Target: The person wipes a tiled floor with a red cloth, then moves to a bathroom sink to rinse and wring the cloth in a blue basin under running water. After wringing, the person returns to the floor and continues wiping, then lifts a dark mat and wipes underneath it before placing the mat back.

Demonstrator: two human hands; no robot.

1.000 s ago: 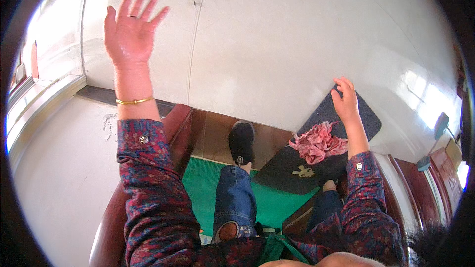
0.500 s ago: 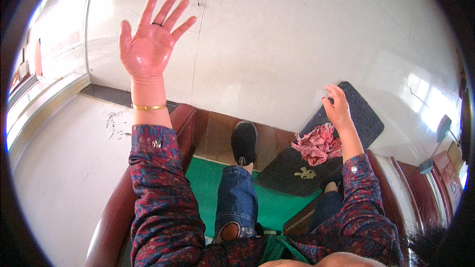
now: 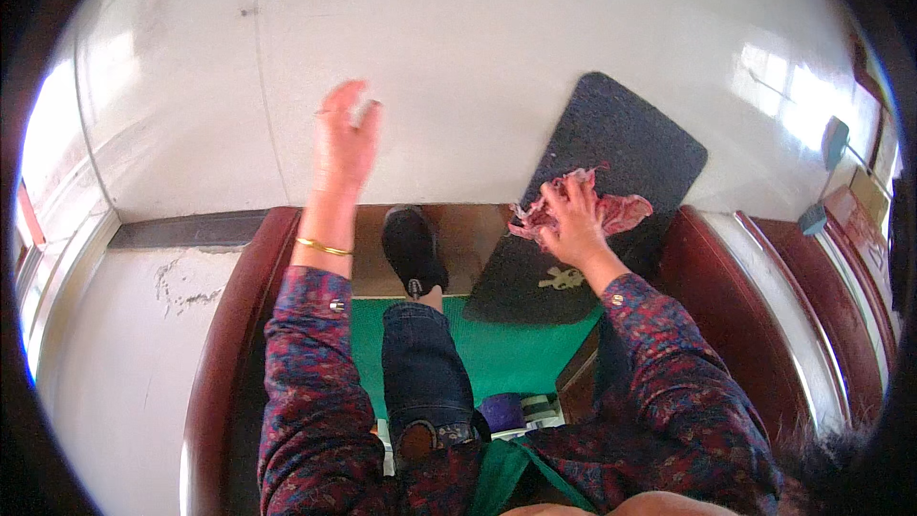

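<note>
On a dark grey mat (image 3: 635, 124) lies a crumpled pink-red cloth (image 3: 626, 210). My right hand (image 3: 578, 229) is on the cloth, its fingers curled over and gripping the fabric, with part of it hidden beneath. Further left, my left hand (image 3: 347, 139) hangs over the pale floor (image 3: 449, 86), smeared by motion. Its fingers are bent and its thumb stands apart, with nothing visible between them. A gold-coloured bangle (image 3: 324, 247) circles the left wrist.
My dark shoe (image 3: 411, 244) rests on a brown strip beside the mat. Below is a green floor covering (image 3: 506, 358). Dark red wooden edges (image 3: 244, 296) stand on the left, with a red-brown wooden panel (image 3: 716, 296) on the right. Purple and striped items (image 3: 506, 411) lie low.
My right hand has come down onto the cloth, which has shifted and spread. My left hand has dropped nearer and turned, its spread fingers now bent. The view has shifted too.
</note>
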